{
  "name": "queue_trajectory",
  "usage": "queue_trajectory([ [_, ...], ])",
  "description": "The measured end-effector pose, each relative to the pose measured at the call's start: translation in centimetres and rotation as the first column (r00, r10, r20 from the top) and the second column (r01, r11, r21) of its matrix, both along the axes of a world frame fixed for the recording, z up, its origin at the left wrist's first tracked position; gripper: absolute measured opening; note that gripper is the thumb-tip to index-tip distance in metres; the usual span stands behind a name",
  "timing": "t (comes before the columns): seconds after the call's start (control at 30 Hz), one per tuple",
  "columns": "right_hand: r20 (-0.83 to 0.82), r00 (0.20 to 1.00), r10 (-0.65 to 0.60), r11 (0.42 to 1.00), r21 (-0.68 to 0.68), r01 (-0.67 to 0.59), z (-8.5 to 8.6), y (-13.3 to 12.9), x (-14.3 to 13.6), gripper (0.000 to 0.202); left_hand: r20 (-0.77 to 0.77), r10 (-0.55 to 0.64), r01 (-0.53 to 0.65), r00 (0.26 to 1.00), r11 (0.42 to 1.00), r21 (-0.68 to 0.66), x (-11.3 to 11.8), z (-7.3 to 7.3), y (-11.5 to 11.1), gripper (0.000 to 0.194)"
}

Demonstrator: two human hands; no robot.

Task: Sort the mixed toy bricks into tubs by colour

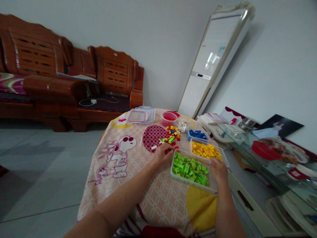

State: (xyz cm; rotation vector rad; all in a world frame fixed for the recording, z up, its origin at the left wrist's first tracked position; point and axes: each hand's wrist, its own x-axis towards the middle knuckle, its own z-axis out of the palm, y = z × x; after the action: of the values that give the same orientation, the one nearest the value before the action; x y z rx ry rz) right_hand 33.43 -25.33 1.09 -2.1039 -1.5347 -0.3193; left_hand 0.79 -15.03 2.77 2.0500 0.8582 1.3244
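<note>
My left hand (162, 154) is at the near edge of a loose pile of mixed toy bricks (172, 132), its fingers curled together close to some red bricks (176, 148). What they pinch, if anything, is hidden. A white brick (154, 147) lies just left of that hand. My right hand (219, 170) is over the meeting edges of two clear plastic boxes, fingers bent; any small thing in them cannot be made out. Green bricks (189, 169) fill much of the nearer box (193, 183). Yellow bricks (205, 150) lie in the box behind it.
Blue bricks (198, 134) sit in another box, beside white bricks (182, 126) and a round tub (169, 118) with red pieces. Box lids (141, 115) lie at the back left. A patterned cloth (158, 195) covers the table. Right stands a glass-topped cabinet (262, 162).
</note>
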Motion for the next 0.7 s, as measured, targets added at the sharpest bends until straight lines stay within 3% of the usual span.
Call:
queue_trajectory([
  [0.17,0.007,1.0,0.009,1.0,0.017,-0.009,-0.2,0.1,0.1,0.041,0.043,-0.215,0.211,0.976,0.973,0.095,1.1,-0.4,-1.1,0.021],
  [0.37,0.008,1.0,0.002,1.0,0.014,-0.002,-0.4,0.1,0.3,0.043,0.009,-0.252,0.25,0.968,0.962,0.107,1.2,-0.8,-1.0,0.028],
  [0.47,0.016,1.0,0.009,1.0,0.01,-0.009,-0.2,-0.1,0.1,0.042,-0.004,-0.188,0.188,0.982,0.978,0.093,1.2,-0.7,-1.1,0.031],
  [0.7,0.014,0.999,0.036,0.999,0.032,-0.037,-0.1,0.0,0.2,0.038,-0.053,0.165,-0.161,0.985,0.985,0.067,0.3,-1.8,1.4,0.028],
])
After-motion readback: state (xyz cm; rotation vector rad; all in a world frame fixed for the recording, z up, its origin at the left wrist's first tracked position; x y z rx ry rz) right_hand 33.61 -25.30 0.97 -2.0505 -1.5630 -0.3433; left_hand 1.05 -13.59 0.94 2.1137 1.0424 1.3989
